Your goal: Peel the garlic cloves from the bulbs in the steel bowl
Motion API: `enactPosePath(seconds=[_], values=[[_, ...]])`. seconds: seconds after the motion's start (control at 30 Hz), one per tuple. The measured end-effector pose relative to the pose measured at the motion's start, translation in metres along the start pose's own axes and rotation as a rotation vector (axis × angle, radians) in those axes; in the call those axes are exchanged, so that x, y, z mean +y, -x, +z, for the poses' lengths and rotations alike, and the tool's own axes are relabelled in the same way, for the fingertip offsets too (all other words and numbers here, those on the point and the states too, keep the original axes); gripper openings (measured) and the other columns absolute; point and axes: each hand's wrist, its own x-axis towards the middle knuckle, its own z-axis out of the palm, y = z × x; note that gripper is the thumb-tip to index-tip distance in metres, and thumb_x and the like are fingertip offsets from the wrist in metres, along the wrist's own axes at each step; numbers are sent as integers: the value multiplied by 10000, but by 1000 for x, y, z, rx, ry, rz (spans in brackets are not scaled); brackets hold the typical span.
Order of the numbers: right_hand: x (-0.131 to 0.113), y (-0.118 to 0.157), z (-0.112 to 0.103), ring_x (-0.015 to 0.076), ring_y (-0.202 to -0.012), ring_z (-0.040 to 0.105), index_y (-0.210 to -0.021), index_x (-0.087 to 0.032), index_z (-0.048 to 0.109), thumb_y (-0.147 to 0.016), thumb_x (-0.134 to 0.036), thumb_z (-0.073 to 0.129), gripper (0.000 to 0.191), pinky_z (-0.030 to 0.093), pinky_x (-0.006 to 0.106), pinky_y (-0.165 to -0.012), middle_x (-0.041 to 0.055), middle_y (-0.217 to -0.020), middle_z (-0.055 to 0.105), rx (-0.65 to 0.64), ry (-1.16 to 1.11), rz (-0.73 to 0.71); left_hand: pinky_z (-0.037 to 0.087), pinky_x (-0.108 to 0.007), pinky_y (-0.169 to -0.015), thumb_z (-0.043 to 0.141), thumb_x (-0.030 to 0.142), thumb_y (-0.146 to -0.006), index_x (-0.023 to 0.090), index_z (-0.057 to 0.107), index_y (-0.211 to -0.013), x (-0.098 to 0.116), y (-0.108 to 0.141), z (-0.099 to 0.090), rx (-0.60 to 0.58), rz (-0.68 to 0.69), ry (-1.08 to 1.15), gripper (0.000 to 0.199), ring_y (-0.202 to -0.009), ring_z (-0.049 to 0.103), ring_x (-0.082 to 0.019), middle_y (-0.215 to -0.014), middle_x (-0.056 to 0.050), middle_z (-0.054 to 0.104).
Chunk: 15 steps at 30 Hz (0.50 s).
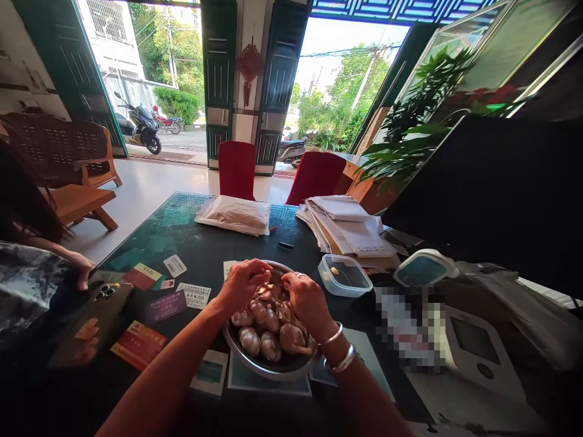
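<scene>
Dark desk (pixel 228 246) facing green doors (pixel 220 73). Metal bowl (pixel 273 369) near its front edge, heaped with garlic bulbs (pixel 264 315). Left hand (pixel 248 280) and right hand (pixel 307 300) arched over it, close together, fingers curled inward, tips low at the garlic; cannot tell what they pinch. Purple card (pixel 166 308), red-and-yellow card (pixel 139 345) at left: printed characters, too small to read.

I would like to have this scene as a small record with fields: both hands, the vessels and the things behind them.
Left hand: over the bowl, fingers bent; grip unclear
Right hand: over the same bowl; grip unclear
Bowl: metal, holds garlic bulbs
Container: clear plastic, right of the bowl, small pale pieces inside
Behind: packet, pen, paper stack
</scene>
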Motion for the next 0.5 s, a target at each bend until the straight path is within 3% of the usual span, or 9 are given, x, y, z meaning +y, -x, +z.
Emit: enactPosePath(seconds=[0.13,0.23,0.4,0.5], values=[[2,3,0,217,-864,619,-1053,-175,650,-800,-81,435,344,437,298,-737,95,-902,686,-77,123,-53,469,-274,-748,619,180,-785,195,723,-904,1,0,0,-21,5,-85,159,-791,649,-176,-836,-37,732],[0,2,-3,220,-845,635,-1085,-183,652,-815,-93,429,362,460,308,-718,98,-917,698,-73,86,-35,481,-278,-772,607,189,-798,203,730,-946,1,0,0,-37,10,-93,193,-829,654,-186,-883,-49,735],[-8,2,-10,201,-894,647,-1047,-182,666,-883,-163,440,280,489,326,-813,80,-991,709,149,-311,-38,484,-297,-817,621,195,-797,182,730,-1010,-1,-1,0,-66,49,-127,239,-869,646,-202,-920,-77,733],[-13,5,-13,191,-836,662,-988,-208,684,-887,-232,494,217,509,318,-783,51,-945,720,215,-506,-65,490,-297,-800,624,188,-794,193,728,-1018,-2,0,0,-75,41,-151,247,-856,644,-197,-910,-67,732]])
